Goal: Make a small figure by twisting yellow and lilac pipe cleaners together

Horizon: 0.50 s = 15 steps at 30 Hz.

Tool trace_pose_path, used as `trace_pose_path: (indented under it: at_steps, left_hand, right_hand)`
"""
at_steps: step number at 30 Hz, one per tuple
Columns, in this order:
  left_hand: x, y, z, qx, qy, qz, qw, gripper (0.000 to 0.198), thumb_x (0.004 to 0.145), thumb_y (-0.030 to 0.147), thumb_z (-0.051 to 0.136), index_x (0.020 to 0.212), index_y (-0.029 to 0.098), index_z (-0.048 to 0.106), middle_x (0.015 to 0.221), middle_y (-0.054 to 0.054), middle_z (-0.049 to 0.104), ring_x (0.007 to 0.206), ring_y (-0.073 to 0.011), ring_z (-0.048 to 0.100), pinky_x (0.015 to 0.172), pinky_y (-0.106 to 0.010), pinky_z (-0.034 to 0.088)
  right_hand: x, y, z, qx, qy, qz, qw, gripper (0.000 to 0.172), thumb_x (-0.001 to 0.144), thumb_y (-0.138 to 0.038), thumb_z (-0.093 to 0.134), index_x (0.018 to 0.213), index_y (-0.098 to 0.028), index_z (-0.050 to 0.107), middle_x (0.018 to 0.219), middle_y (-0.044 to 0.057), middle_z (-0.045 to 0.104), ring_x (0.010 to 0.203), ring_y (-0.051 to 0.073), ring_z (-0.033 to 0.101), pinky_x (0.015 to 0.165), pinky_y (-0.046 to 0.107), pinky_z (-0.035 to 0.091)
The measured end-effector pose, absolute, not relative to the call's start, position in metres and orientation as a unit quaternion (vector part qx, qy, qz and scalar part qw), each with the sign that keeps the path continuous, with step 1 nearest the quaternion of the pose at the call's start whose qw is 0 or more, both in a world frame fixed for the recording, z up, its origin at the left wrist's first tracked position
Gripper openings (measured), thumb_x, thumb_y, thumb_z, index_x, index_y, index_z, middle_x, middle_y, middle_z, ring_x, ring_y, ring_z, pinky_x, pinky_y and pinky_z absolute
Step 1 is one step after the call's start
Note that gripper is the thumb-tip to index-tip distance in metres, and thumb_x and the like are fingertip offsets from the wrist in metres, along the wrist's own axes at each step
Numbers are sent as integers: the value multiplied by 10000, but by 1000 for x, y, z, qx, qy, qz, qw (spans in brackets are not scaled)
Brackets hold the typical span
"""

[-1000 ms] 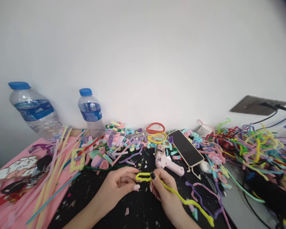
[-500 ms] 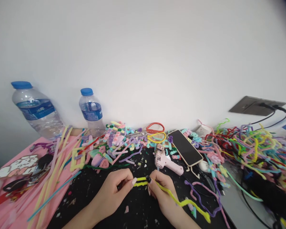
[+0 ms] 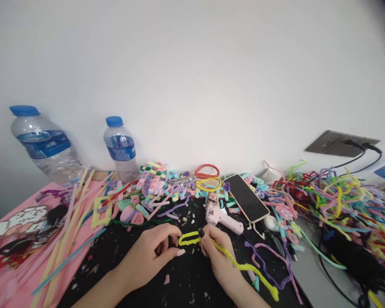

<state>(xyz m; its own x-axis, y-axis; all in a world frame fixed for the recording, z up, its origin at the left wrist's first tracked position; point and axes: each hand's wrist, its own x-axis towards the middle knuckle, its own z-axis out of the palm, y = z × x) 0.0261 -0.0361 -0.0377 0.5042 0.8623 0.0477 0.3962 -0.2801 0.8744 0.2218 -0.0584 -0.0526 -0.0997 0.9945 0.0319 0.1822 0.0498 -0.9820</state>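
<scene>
A yellow pipe cleaner (image 3: 189, 234) is bent into a narrow loop in front of me, over the black work surface (image 3: 179, 280). My right hand (image 3: 216, 250) pinches it between thumb and fingers, where the two sides of the loop meet. Its long wavy tail (image 3: 259, 273) trails past that hand toward the lower right. The rounded end of the loop lies by the fingertips of my left hand (image 3: 150, 250). Thumb and index finger there are apart, with the index finger at or very near the loop; contact is hard to make out.
Behind my hands are a pink glue gun (image 3: 223, 218), scissors (image 3: 208, 177) and a phone (image 3: 247, 197). Heaps of coloured pipe cleaners (image 3: 349, 196) lie along the wall. Two water bottles (image 3: 120, 147) stand at the left, near a pink sheet (image 3: 69, 252) with long strips.
My left thumb and index finger have parted, letting go of the loop's end, which now shows rounded. My right hand keeps its pinch. The view has shifted slightly.
</scene>
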Motion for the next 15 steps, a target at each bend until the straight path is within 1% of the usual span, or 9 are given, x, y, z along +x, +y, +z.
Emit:
trace_pose_path:
  at_steps: [1, 3, 6, 8, 11, 15]
  left_hand:
    - [26, -36, -40, 762, 420, 272, 410, 139, 813, 285, 567, 923, 201, 584, 744, 12, 586, 567, -104, 496, 557, -193, 392]
    - [25, -37, -46, 781, 422, 286, 361, 103, 827, 285, 552, 857, 202, 604, 712, 8, 597, 574, -110, 523, 549, -190, 392]
    - [25, -37, -53, 788, 432, 301, 319, 136, 825, 316, 563, 884, 205, 618, 721, -2, 631, 598, -122, 563, 570, -193, 415]
    - [25, -37, -55, 788, 438, 304, 307, 152, 826, 329, 565, 889, 203, 623, 735, -7, 653, 623, -130, 588, 597, -194, 430]
    - [25, -37, -54, 797, 432, 300, 298, 158, 851, 325, 529, 835, 210, 636, 753, -7, 676, 665, -139, 614, 634, -200, 438]
    - [24, -37, -51, 811, 410, 304, 286, 195, 887, 292, 470, 848, 214, 644, 750, -6, 684, 664, -136, 621, 649, -200, 435]
  right_hand:
    - [221, -58, -53, -506, -577, 471, 435, 392, 885, -416, 431, 563, -202, 366, 528, -40, 352, 506, 108, 311, 488, 270, 219]
    - [220, -59, -53, -499, -572, 486, 434, 392, 886, -417, 431, 566, -201, 370, 530, -40, 351, 507, 107, 309, 490, 268, 221]
    - [217, -62, -54, -493, -566, 500, 433, 381, 888, -420, 430, 582, -197, 385, 538, -42, 359, 506, 101, 311, 488, 259, 223]
    - [216, -63, -55, -489, -566, 508, 429, 376, 888, -428, 425, 596, -194, 393, 547, -44, 364, 504, 95, 311, 481, 250, 223]
    - [216, -63, -56, -486, -571, 509, 424, 364, 893, -426, 413, 615, -191, 405, 556, -44, 371, 507, 92, 321, 478, 242, 231]
    - [217, -61, -55, -493, -591, 481, 421, 348, 902, -377, 403, 610, -187, 411, 560, -45, 368, 520, 94, 328, 490, 243, 240]
